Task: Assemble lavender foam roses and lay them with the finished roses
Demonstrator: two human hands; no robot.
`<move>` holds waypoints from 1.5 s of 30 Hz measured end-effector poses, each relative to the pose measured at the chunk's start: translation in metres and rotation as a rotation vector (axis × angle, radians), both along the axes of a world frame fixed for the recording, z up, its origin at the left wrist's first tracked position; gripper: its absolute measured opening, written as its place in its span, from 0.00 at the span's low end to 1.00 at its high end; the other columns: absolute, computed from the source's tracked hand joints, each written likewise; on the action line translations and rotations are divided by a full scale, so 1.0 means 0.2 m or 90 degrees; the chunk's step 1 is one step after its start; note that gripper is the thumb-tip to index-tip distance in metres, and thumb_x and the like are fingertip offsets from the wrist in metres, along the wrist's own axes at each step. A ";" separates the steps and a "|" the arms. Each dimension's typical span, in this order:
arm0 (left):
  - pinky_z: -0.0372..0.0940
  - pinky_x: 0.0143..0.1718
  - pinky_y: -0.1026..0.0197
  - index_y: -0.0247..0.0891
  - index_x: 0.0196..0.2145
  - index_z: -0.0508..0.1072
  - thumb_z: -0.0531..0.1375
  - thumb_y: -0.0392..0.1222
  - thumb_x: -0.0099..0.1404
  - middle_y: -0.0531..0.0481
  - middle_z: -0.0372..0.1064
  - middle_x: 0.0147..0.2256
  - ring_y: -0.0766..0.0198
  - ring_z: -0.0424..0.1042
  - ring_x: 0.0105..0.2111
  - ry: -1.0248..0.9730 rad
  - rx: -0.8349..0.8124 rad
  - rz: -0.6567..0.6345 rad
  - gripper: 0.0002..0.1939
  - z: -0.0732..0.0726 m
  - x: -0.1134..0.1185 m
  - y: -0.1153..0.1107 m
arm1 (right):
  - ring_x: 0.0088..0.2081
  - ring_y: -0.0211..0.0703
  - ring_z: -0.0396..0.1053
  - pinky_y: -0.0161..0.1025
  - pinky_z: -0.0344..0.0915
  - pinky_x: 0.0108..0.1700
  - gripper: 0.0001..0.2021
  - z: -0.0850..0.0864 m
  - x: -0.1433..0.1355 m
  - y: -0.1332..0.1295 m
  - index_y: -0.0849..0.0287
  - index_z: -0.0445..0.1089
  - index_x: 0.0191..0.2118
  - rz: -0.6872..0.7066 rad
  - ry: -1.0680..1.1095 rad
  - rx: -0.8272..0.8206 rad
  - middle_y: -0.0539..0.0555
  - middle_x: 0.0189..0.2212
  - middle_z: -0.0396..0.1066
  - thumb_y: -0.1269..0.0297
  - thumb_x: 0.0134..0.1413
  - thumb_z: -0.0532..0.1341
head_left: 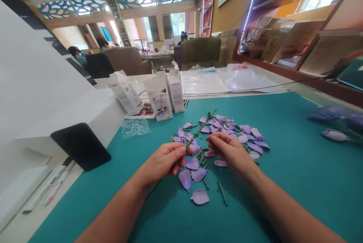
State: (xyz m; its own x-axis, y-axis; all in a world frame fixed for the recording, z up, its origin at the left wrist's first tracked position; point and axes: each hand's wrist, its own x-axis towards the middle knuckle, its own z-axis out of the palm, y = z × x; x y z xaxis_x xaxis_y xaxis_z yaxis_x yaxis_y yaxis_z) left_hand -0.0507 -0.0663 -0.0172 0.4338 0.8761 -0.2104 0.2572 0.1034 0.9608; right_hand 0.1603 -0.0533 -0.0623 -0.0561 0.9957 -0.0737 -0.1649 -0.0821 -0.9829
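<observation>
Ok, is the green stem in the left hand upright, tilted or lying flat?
Tilted: the green stem, gripped in the left hand, slants across the view from lower left to upper right.

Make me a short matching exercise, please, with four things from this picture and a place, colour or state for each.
Column one:
1. Left hand
2. Panel
3. Plastic bag
4. Mat

Column two:
A. Clear, lying near the white boxes
B. Teal, beneath the purple petals
C. Black, at the mat's left edge
D. Gripping a green stem

Pairs: 1-D, 2-C, 3-A, 4-B.
</observation>
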 end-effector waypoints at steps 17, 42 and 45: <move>0.49 0.15 0.72 0.37 0.45 0.71 0.63 0.42 0.59 0.57 0.63 0.22 0.75 0.56 0.15 -0.259 -0.091 0.147 0.16 -0.02 0.00 0.04 | 0.22 0.35 0.61 0.35 0.59 0.25 0.17 0.06 0.14 0.05 0.60 0.72 0.29 -0.087 -0.187 0.088 0.49 0.22 0.68 0.49 0.41 0.65; 0.49 0.12 0.73 0.34 0.37 0.72 0.57 0.30 0.55 0.56 0.62 0.22 0.74 0.55 0.15 -0.361 -0.086 0.287 0.10 0.01 -0.04 0.09 | 0.23 0.37 0.64 0.35 0.62 0.25 0.13 0.13 0.31 0.08 0.60 0.74 0.37 -0.172 -0.313 0.145 0.51 0.23 0.70 0.58 0.48 0.60; 0.50 0.12 0.72 0.34 0.37 0.72 0.58 0.31 0.56 0.56 0.62 0.22 0.74 0.55 0.15 -0.351 -0.086 0.286 0.09 0.01 -0.03 0.09 | 0.24 0.38 0.66 0.36 0.62 0.26 0.12 0.12 0.33 0.10 0.58 0.75 0.36 -0.133 -0.417 0.161 0.51 0.24 0.72 0.60 0.50 0.58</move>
State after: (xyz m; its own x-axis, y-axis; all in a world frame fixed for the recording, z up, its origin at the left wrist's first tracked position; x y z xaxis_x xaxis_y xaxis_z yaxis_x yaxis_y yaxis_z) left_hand -0.0577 -0.0485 -0.0161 0.1119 0.9766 -0.1837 -0.3565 0.2120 0.9099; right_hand 0.2260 -0.0335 -0.0383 0.1131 0.9720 0.2058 0.4762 0.1287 -0.8699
